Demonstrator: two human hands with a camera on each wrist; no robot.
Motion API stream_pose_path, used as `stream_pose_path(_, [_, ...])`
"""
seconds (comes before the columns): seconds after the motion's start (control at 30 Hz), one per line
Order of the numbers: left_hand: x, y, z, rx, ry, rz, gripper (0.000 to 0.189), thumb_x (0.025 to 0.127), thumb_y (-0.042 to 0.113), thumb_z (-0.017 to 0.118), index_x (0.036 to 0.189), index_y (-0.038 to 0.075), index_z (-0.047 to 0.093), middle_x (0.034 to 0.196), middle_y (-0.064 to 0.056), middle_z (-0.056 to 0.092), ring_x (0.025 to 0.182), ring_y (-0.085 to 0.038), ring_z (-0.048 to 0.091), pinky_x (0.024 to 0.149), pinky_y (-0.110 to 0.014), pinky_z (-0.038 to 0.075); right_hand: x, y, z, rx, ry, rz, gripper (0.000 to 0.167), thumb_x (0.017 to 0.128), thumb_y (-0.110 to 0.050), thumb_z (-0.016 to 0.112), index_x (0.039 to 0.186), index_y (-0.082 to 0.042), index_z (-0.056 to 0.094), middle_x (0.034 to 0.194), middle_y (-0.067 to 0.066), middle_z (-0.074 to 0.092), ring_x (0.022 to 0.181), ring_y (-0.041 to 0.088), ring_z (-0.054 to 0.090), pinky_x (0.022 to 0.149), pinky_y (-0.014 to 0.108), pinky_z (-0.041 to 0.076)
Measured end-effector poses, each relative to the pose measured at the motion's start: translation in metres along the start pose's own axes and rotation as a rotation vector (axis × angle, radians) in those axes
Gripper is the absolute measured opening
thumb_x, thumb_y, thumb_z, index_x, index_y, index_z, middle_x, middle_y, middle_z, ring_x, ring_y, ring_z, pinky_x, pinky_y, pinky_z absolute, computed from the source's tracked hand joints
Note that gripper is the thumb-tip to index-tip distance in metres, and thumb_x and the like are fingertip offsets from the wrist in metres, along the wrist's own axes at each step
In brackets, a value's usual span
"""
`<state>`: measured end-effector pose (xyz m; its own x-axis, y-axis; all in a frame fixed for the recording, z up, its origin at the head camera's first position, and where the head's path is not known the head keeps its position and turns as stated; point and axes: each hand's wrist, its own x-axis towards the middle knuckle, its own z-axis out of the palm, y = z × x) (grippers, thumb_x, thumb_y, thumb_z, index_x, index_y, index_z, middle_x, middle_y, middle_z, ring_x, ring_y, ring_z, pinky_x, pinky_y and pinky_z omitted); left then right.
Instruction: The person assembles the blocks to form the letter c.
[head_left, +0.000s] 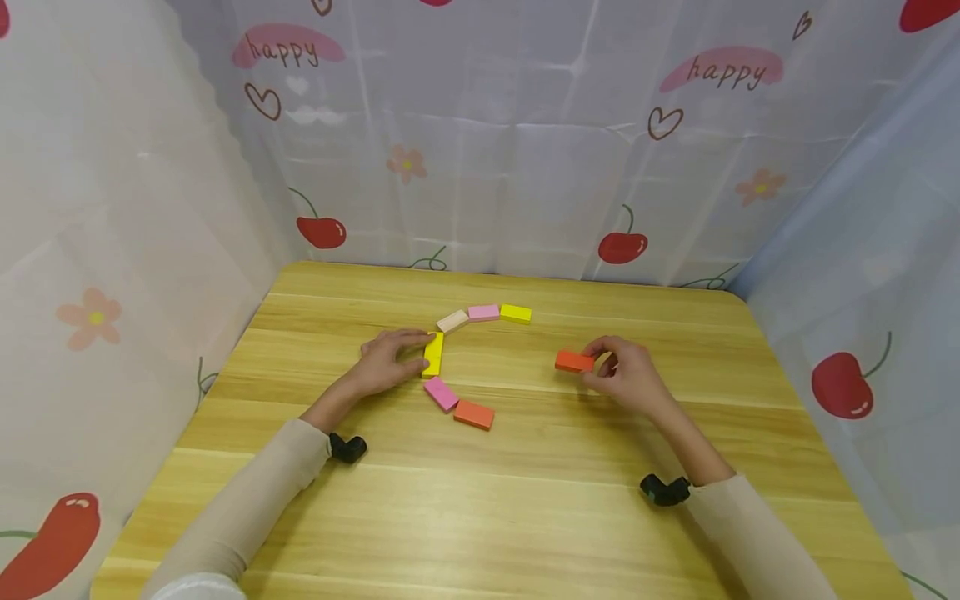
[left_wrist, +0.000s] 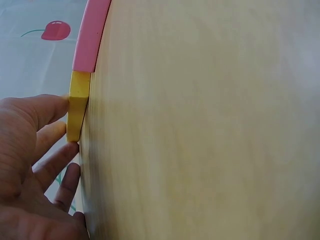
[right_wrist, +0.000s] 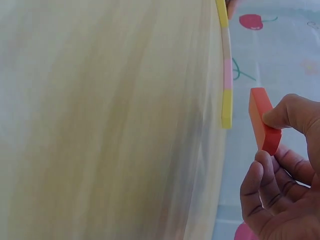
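Note:
My left hand (head_left: pixel 390 362) is at the left of a curved row of flat rectangular blocks and pinches a yellow block (head_left: pixel 434 354) between thumb and fingers. In the left wrist view that yellow block (left_wrist: pixel 78 107) meets a pink block (left_wrist: pixel 91 37). To the right, my right hand (head_left: pixel 626 373) holds a red-orange block (head_left: pixel 573 361) by one end, raised off the table in the right wrist view. Past the left hand, the row has a cream block (head_left: pixel 453 321), a light pink block (head_left: pixel 483 312) and another yellow block (head_left: pixel 516 314). Nearer lie a magenta block (head_left: pixel 441 394) and an orange block (head_left: pixel 474 414).
The wooden table (head_left: pixel 480 508) carries the blocks and runs back to a printed curtain (head_left: pixel 517 192), which also hangs along both sides. Black wrist cameras, one on the left (head_left: pixel 348 448) and one on the right (head_left: pixel 664 490), stick out at the sleeves.

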<state>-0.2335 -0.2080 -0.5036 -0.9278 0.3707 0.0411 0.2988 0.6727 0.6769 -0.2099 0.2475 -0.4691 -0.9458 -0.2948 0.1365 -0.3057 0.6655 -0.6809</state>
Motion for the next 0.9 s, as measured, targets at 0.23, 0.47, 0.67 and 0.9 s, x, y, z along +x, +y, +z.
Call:
stream_pose_path(0.23, [0.001, 0.001, -0.001, 0.003, 0.005, 0.009, 0.054, 0.102, 0.031, 0.071, 0.154, 0.018, 0.062, 0.164, -0.011, 0.055, 0.152, -0.050, 0.040, 0.111, -0.072, 0.018, -0.010, -0.011, 0.009, 0.027, -0.051, -0.029, 0.031, 0.089, -0.011, 0.084, 0.117, -0.013, 0.071, 0.109, 0.007, 0.070, 0.089, 0.018, 0.066, 0.076, 0.027, 0.056])
stream_pose_path(0.47, [0.000, 0.001, 0.000, 0.000, -0.009, -0.016, 0.053, 0.103, 0.032, 0.071, 0.154, 0.021, 0.062, 0.164, -0.008, 0.055, 0.152, -0.045, 0.041, 0.113, -0.069, 0.018, -0.016, -0.018, 0.022, 0.032, -0.105, -0.049, 0.030, 0.089, -0.008, 0.084, 0.115, -0.012, 0.071, 0.108, 0.006, 0.070, 0.091, 0.018, 0.067, 0.078, 0.027, 0.058])
stream_pose_path(0.67, [0.000, 0.000, 0.001, -0.007, -0.005, -0.013, 0.054, 0.103, 0.032, 0.071, 0.154, 0.021, 0.062, 0.164, -0.008, 0.055, 0.152, -0.046, 0.040, 0.112, -0.070, 0.018, -0.020, -0.023, 0.032, 0.035, -0.151, -0.042, 0.028, 0.090, -0.010, 0.085, 0.114, -0.014, 0.071, 0.108, 0.003, 0.071, 0.092, 0.016, 0.066, 0.080, 0.028, 0.059])
stream_pose_path(0.9, [0.000, 0.001, 0.002, -0.012, -0.005, -0.015, 0.053, 0.103, 0.032, 0.070, 0.154, 0.021, 0.062, 0.164, -0.008, 0.055, 0.152, -0.046, 0.040, 0.112, -0.069, 0.018, -0.026, -0.030, 0.041, 0.069, -0.188, -0.064, 0.029, 0.089, -0.008, 0.084, 0.115, -0.014, 0.071, 0.107, 0.002, 0.070, 0.094, 0.019, 0.065, 0.079, 0.027, 0.057])
